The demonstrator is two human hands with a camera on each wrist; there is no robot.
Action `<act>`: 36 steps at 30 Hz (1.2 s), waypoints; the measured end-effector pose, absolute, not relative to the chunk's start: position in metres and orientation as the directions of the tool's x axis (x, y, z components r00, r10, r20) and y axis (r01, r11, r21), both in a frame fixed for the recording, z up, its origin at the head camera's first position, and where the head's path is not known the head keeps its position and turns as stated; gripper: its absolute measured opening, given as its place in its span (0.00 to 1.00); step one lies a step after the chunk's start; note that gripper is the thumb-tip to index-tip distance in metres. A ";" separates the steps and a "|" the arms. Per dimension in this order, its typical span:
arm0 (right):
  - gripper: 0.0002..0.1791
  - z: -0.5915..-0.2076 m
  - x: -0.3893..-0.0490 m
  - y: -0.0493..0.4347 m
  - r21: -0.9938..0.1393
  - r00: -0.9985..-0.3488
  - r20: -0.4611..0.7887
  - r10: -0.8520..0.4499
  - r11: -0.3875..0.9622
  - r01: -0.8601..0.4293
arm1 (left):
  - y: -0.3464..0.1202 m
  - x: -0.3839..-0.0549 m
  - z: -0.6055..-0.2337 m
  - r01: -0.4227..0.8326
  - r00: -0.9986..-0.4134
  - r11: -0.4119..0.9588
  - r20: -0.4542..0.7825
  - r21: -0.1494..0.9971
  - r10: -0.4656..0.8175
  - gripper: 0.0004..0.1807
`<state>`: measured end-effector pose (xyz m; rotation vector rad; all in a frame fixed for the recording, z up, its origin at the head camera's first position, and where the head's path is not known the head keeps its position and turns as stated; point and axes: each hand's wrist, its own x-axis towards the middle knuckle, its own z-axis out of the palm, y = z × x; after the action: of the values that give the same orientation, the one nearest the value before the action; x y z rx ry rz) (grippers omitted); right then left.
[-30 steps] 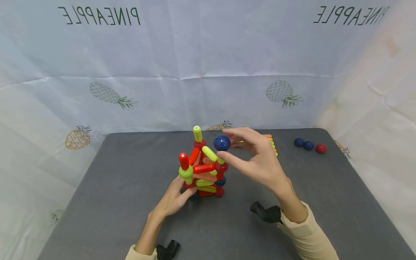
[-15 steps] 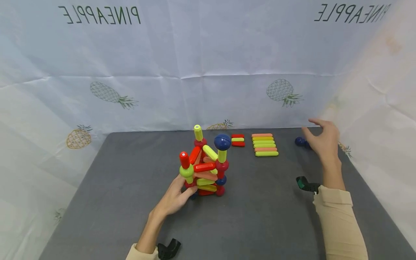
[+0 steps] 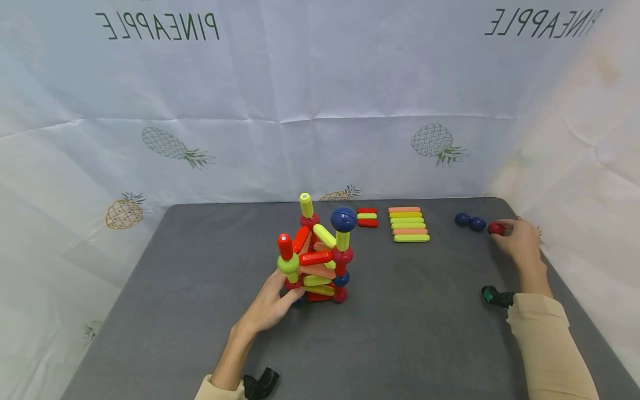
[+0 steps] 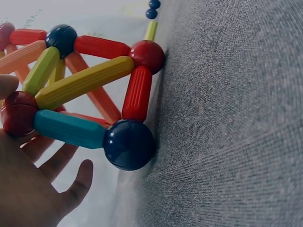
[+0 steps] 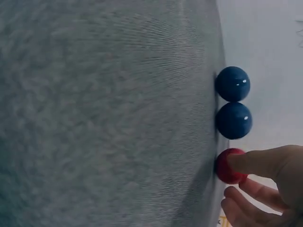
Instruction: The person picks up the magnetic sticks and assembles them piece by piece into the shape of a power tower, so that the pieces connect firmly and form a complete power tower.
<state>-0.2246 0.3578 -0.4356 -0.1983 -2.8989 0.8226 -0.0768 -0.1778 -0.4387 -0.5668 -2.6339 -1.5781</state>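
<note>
high, downward head view and close right-wrist view of one red ball (image 5: pixel 224 172)

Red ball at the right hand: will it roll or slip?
The red ball would likely roll if nudged, being round on the flat table. Its smooth, undented surface suggests it's stiff, perhaps slippery in the right hand.

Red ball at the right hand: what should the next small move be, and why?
Probably lift the red ball toward the structure: the right hand pinches it, and the left hand holds the structure, where an upright red stick and lime stick have bare tops.
</note>
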 end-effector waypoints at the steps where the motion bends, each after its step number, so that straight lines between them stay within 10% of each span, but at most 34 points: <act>1: 0.26 -0.437 -0.225 0.358 -0.530 -0.983 0.085 0.166 0.842 0.096 | -0.178 -0.077 -0.439 0.316 -0.934 0.423 0.200 0.849 0.296 0.33; 12: 0.26 -0.442 -0.221 0.347 -0.568 -0.953 0.208 0.219 0.820 0.064 | -0.177 -0.077 -0.438 0.312 -0.933 0.432 0.186 0.846 0.309 0.33; 20: 0.24 -0.358 -0.193 0.263 -0.776 -0.831 0.469 0.298 0.588 -0.227 | -0.178 -0.076 -0.437 0.305 -0.934 0.432 0.179 0.848 0.309 0.30; 31: 0.23 -0.267 -0.116 0.135 -0.591 -0.592 0.805 -0.034 0.045 -0.806 | -0.165 -0.082 -0.436 0.387 -0.876 0.337 0.229 0.858 0.424 0.37; 36: 0.20 -0.255 -0.093 0.089 -0.479 -0.504 0.838 -0.210 0.161 -0.863 | -0.165 -0.082 -0.436 0.407 -0.871 0.343 0.248 0.846 0.423 0.38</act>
<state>-0.0930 0.0893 -0.2551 1.0185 -1.8295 1.3704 -0.0822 -0.1649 -0.4364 -0.8002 -2.5871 -1.6228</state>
